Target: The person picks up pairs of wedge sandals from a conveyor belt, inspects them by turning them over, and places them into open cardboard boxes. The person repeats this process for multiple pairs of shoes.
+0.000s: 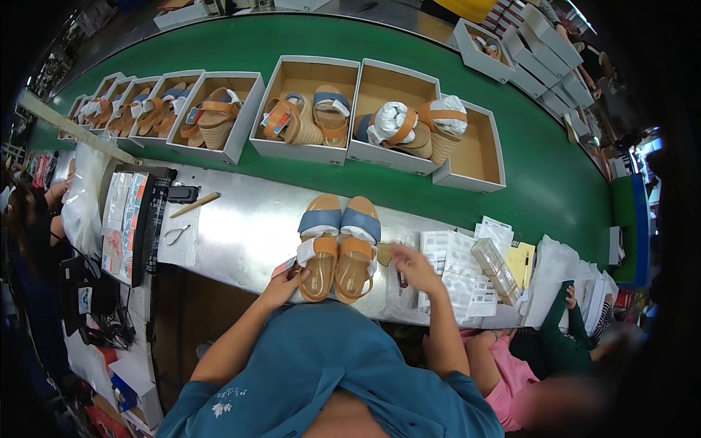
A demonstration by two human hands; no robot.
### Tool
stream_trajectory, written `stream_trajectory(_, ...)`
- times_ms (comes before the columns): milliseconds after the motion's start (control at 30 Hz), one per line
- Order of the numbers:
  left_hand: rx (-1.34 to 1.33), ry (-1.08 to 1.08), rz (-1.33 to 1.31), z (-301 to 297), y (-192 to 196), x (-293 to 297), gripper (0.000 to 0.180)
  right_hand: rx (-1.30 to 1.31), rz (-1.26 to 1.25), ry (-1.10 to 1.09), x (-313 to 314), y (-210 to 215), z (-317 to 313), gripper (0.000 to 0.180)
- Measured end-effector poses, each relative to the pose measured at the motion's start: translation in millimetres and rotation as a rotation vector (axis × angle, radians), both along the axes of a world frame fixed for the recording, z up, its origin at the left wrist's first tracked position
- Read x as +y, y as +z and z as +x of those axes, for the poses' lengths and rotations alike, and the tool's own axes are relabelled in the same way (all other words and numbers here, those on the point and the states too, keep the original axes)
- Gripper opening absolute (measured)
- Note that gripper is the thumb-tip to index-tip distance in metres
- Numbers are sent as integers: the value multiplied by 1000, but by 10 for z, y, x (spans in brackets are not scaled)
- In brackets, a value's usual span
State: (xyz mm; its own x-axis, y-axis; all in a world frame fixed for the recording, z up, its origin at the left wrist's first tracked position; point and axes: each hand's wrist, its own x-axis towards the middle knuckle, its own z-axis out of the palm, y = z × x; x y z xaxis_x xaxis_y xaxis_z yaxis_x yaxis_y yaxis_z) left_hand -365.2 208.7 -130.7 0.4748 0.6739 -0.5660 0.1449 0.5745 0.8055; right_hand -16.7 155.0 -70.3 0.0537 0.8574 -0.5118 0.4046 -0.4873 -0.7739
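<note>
A pair of tan wedge sandals with blue toe straps (337,244) stands side by side on the metal bench (241,230) right in front of me, white paper stuffed under the straps. My left hand (288,281) touches the heel of the left sandal and seems to pinch a small red tag. My right hand (412,264) is to the right of the pair, fingers curled over a small tan piece and a clear bag of papers (401,288); whether it grips anything is unclear.
Open white shoe boxes (307,109) with similar sandals line the green conveyor belt (540,175) beyond the bench. Labels, papers and a clear plastic box (495,269) lie right. Pliers (175,233), a wooden stick (194,205) and a tray lie left. Other people sit on either side.
</note>
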Motion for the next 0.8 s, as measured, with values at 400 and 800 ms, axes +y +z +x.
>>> stream_trajectory(400, 761, 810, 559, -1366, -626, 415, 23, -663, 506, -299, 1904, -87, 1777, 42)
stream_trajectory(800, 1312, 730, 822, -1810, -734, 918, 19, -108, 41, -321, 2128, -50, 1377, 37)
